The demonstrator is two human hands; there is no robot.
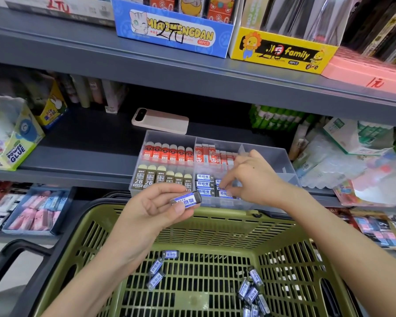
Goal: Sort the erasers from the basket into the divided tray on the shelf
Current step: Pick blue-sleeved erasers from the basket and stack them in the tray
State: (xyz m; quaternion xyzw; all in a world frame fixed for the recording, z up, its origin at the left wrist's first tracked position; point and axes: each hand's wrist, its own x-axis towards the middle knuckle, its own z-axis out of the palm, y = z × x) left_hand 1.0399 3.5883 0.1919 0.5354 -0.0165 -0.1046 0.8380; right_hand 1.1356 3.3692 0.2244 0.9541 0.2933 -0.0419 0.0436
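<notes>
The left grip [156, 209] pinches a blue-sleeved eraser [186, 199] lightly; it could slip into the basket [226, 227] below. The right grip [249, 177], hold unclear, may nudge stacked erasers [204, 184] beneath it askew.

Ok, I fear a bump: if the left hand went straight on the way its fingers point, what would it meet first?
Probably the divided tray's front wall: the left hand, pinching a blue-white eraser, points right and slightly up at it. Fingers of the right hand lie just beyond; depth is unclear.
</notes>
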